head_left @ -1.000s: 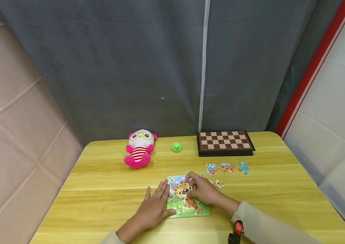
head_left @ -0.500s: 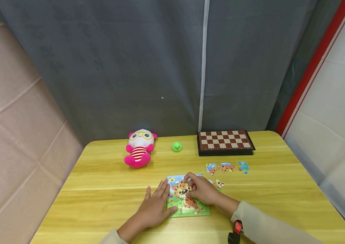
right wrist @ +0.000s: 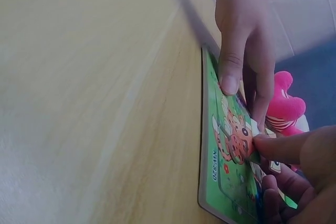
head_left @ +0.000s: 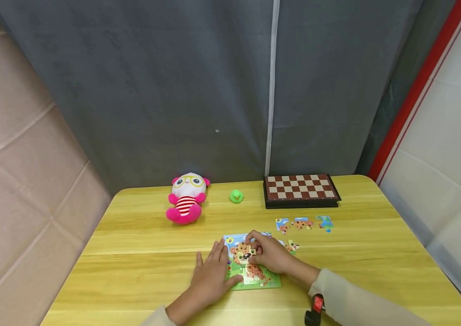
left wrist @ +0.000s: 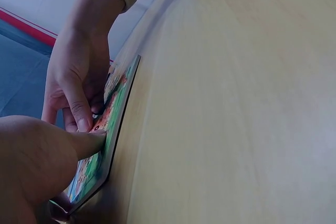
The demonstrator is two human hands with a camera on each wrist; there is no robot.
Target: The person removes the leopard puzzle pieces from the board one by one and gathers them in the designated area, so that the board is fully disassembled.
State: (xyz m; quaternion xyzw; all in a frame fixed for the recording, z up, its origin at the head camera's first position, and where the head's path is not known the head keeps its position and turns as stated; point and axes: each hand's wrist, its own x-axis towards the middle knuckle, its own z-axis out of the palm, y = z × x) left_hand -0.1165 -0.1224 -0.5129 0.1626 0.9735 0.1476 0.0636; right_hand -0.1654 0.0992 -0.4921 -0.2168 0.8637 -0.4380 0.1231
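Observation:
A puzzle board [head_left: 273, 285] with a cartoon leopard on green lies near the table's front. Spread along its left side, my left hand [head_left: 210, 278] rests with straight fingers, and the thumb [right wrist: 230, 83] presses on the picture. Over the leopard's face, my right hand [head_left: 273, 254] pinches a puzzle piece [head_left: 252, 251] between thumb and curled fingers; the fingers cover much of it. Beside the right hand lies a loose piece with a leopard face [head_left: 292, 246], partly hidden by that hand. The board's upper right part is hidden too.
Several more loose pieces [head_left: 303, 224] lie behind the board to the right. At the table's back stand a pink plush panda [head_left: 185, 199], a green toy duck [head_left: 236, 196] and a checkered board box [head_left: 301, 190]. A grey curtain [head_left: 173, 99] hangs behind.
My left hand has shifted a little to the right, its thumb now farther over the board. The right hand has edged slightly left and then stays over the leopard's face with the piece.

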